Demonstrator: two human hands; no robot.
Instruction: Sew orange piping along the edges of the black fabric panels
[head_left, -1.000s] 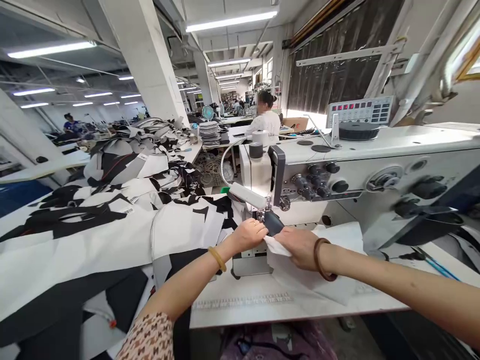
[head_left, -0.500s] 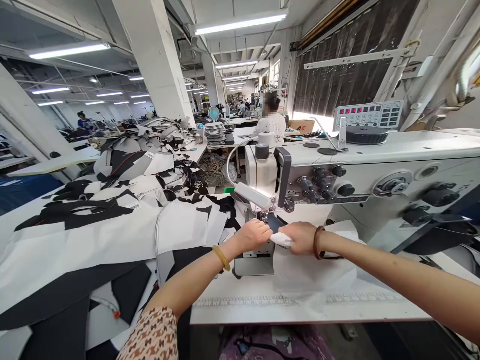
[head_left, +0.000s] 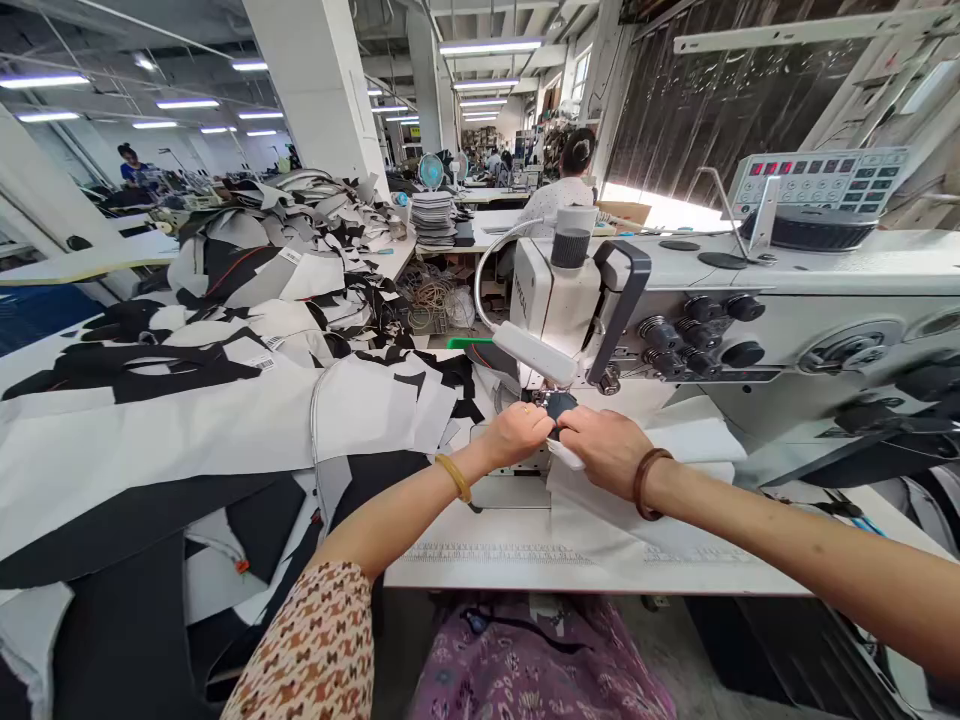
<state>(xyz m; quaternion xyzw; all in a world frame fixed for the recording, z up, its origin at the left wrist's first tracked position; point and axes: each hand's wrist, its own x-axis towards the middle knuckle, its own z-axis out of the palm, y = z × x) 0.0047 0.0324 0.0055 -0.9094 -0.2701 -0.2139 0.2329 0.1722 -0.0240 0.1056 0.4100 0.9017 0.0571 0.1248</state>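
Both my hands are at the needle area of a white industrial sewing machine (head_left: 559,300). My left hand (head_left: 517,435) is closed with its fingertips on the fabric piece (head_left: 561,404), dark on its upper side, right beside the presser foot. Close against it, my right hand (head_left: 606,450) grips the same fabric, whose white underside folds out below the fingers. A white panel of fabric (head_left: 592,515) hangs from there over the machine bed and table. The needle itself is too small to make out.
Black and white cut fabric pieces (head_left: 187,430) lie heaped across the left table. A printed ruler (head_left: 495,553) runs along the table's front edge (head_left: 525,577). The control panel (head_left: 821,185) stands on the machine. A co-worker (head_left: 562,195) sits beyond it.
My right hand has moved in closer to my left, and the fabric has shifted at the presser foot. The view has tilted down and moved nearer, so the machine appears larger.
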